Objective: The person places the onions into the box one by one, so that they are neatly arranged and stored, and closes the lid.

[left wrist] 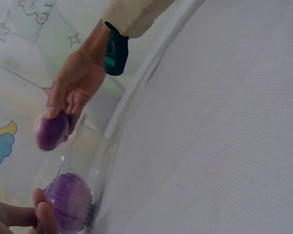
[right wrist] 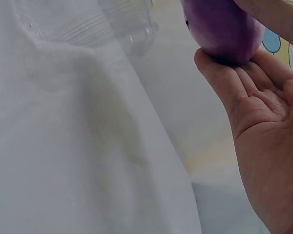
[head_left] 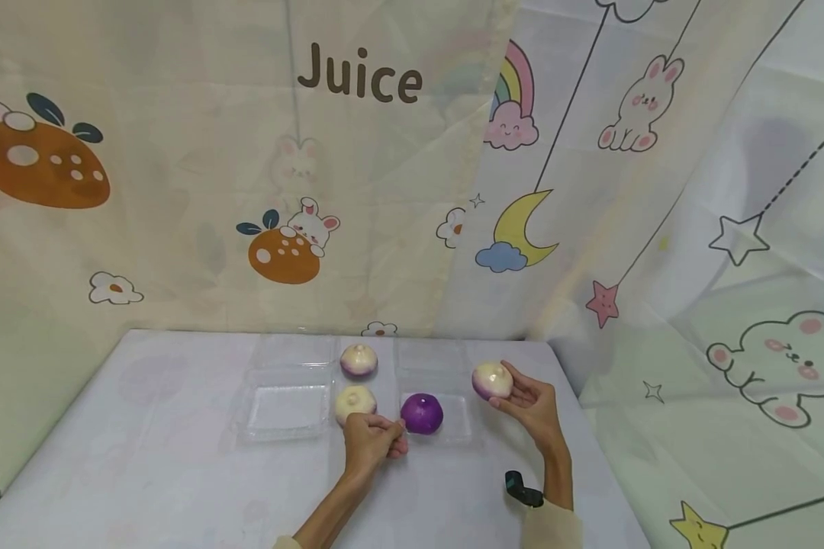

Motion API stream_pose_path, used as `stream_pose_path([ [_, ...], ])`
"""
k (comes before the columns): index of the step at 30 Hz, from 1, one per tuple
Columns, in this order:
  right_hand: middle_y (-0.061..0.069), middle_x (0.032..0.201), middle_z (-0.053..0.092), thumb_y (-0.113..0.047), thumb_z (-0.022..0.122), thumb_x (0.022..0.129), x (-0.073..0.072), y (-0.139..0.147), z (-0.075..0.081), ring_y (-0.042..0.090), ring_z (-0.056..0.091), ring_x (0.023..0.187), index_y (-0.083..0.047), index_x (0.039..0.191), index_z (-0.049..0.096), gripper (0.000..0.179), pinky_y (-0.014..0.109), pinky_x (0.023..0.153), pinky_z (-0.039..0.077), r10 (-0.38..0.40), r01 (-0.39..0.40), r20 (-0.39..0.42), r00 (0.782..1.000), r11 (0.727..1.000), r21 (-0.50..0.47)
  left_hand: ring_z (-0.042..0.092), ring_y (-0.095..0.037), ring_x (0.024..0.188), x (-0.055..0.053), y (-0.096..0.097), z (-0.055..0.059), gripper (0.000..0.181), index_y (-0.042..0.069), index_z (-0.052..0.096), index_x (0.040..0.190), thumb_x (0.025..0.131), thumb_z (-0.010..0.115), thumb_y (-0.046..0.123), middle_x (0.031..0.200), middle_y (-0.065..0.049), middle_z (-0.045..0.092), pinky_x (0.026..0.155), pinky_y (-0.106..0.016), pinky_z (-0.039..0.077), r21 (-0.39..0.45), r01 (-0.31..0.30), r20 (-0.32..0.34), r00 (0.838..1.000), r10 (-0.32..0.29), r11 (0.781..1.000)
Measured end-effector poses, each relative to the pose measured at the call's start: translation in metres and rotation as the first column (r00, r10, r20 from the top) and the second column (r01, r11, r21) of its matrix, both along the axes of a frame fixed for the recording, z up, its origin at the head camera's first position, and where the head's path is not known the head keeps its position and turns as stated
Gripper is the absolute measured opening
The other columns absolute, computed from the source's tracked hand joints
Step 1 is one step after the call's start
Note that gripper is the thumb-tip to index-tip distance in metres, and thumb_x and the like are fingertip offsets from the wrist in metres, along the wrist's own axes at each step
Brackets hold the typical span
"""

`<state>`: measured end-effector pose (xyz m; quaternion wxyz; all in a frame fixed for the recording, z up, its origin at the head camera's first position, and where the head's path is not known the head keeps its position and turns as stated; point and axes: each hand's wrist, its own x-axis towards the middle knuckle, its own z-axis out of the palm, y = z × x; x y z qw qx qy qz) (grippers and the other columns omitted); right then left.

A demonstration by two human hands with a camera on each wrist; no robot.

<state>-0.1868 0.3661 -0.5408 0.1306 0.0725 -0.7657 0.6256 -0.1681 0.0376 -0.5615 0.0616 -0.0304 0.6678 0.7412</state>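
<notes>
In the head view my right hand (head_left: 537,408) holds a white-and-purple turnip (head_left: 492,380) above the table's right side, thumb on one side and fingers on the other. The right wrist view shows the purple underside of this turnip (right wrist: 222,31). My left hand (head_left: 373,444) pinches the near left rim of an open clear plastic container (head_left: 461,415). A purple turnip (head_left: 422,414) sits in that container, right beside the left fingertips. Two more turnips, one farther back (head_left: 359,361) and one nearer (head_left: 355,402), lie between the containers; the left hand partly covers the nearer one.
A second clear plastic container (head_left: 247,415) lies open on the left of the white-covered table (head_left: 144,473). A printed curtain (head_left: 384,168) hangs behind the table and along its right. A dark band (head_left: 523,489) sits on the right wrist.
</notes>
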Motion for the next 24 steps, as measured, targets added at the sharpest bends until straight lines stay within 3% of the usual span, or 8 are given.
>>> stream_pose_path([
  [6, 0.033, 0.155, 0.055, 0.008, 0.088, 0.086, -0.001, -0.003, 0.005, -0.004, 0.068, 0.128, 0.008, 0.153, 0.055, 0.075, 0.021, 0.099, 0.062, 0.031, -0.031, -0.002, 1.000, 0.999, 0.033, 0.072, -0.011, 0.052, -0.001, 0.000, 0.000, 0.018, -0.012, 0.077, 0.085, 0.096, 0.079, 0.002, 0.067, -0.018, 0.077, 0.053, -0.025, 0.065, -0.012, 0.001, -0.006, 1.000, -0.002, 1.000],
  [24, 0.035, 0.152, 0.055, 0.012, 0.088, 0.083, 0.000, -0.014, -0.001, -0.001, 0.070, 0.126, 0.010, 0.152, 0.055, 0.077, 0.023, 0.097, 0.064, 0.065, -0.065, 0.020, 0.998, 0.998, -0.001, 0.071, -0.010, 0.051, 0.000, -0.001, -0.002, 0.020, -0.015, 0.076, 0.086, 0.096, 0.079, 0.002, 0.066, -0.018, 0.076, 0.051, -0.025, 0.065, 0.007, 0.007, -0.012, 1.000, -0.007, 1.000],
])
